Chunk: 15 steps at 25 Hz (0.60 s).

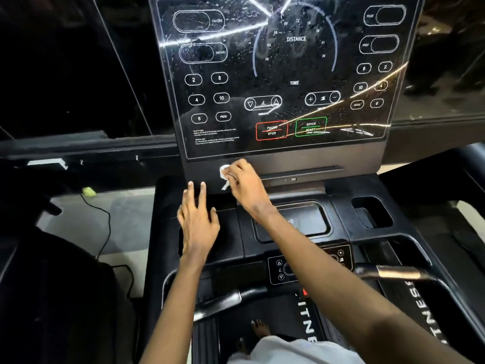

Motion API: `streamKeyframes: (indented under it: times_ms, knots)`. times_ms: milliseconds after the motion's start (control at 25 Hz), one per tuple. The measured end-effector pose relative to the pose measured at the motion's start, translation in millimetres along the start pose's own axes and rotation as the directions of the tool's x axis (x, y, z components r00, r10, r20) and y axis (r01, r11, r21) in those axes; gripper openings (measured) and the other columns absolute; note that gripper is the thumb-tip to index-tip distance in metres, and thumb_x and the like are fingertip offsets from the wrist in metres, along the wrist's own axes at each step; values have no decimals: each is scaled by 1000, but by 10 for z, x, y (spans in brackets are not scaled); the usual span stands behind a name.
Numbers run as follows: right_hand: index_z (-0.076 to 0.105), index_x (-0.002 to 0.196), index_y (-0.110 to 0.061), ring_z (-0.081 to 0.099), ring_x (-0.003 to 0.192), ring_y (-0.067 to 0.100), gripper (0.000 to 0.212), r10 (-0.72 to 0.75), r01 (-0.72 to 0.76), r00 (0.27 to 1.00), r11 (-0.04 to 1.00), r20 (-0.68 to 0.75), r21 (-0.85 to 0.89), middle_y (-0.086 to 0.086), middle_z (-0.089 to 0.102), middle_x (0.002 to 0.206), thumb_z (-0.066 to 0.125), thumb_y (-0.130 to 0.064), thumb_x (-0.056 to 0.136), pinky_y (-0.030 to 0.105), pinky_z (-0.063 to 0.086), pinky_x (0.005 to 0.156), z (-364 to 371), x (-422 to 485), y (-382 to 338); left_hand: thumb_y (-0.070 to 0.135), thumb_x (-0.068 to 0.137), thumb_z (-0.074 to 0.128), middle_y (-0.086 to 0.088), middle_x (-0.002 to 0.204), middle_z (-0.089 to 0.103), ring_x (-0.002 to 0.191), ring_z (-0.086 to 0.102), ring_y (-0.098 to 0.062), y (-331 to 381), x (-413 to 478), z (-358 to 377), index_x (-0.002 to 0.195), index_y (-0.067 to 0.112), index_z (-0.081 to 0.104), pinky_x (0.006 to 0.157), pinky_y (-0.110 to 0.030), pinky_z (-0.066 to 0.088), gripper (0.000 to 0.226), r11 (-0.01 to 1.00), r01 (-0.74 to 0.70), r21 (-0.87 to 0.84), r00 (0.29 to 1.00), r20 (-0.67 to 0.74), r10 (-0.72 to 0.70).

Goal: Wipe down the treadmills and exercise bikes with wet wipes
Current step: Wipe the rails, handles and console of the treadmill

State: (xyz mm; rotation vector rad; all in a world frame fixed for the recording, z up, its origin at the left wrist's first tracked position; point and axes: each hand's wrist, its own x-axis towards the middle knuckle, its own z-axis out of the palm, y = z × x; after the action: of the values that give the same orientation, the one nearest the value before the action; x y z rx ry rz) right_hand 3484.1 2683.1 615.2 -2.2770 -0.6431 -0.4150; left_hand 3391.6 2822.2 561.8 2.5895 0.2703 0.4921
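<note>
I stand on a black treadmill and look down at its console [367, 164]. Its glossy screen [288, 74] is speckled with wet streaks and droplets. My right hand [246, 186] grips a crumpled white wet wipe [224, 173] and holds it against the dark strip just below the screen's lower left part. My left hand [198, 219] lies flat with fingers spread on the console's left tray, a little left of the wipe.
A recessed pad [309, 219] and a small button panel [282, 269] sit in the console's middle, a cup pocket [372, 211] at the right. Two handlebar grips [393, 273] reach toward me. A black cable [105, 227] runs over the floor at left. My bare foot [261, 328] is on the belt.
</note>
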Motion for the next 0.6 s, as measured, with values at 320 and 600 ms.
streamKeyframes:
  times_ms: [320, 600]
  knots:
    - [70, 99, -7, 48, 90, 8, 20, 315, -350, 900, 934, -302, -69, 0, 51, 101, 53, 1, 93, 5, 35, 82, -956, -386, 853, 21, 102, 54, -6, 156, 42, 140, 37, -26, 427, 163, 247, 151, 19, 44, 114, -47, 33, 51, 944, -314, -100, 947, 38, 319]
    - [68, 97, -12, 52, 82, 13, 16, 656, -632, 385, 700, -649, 332, 8, 57, 99, 54, -11, 90, 16, 37, 80, -1326, -440, 1318, 13, 99, 59, -3, 125, 64, 111, 49, -23, 445, 374, 309, 138, 16, 61, 91, -43, 46, 39, 908, -403, -111, 915, -43, 401]
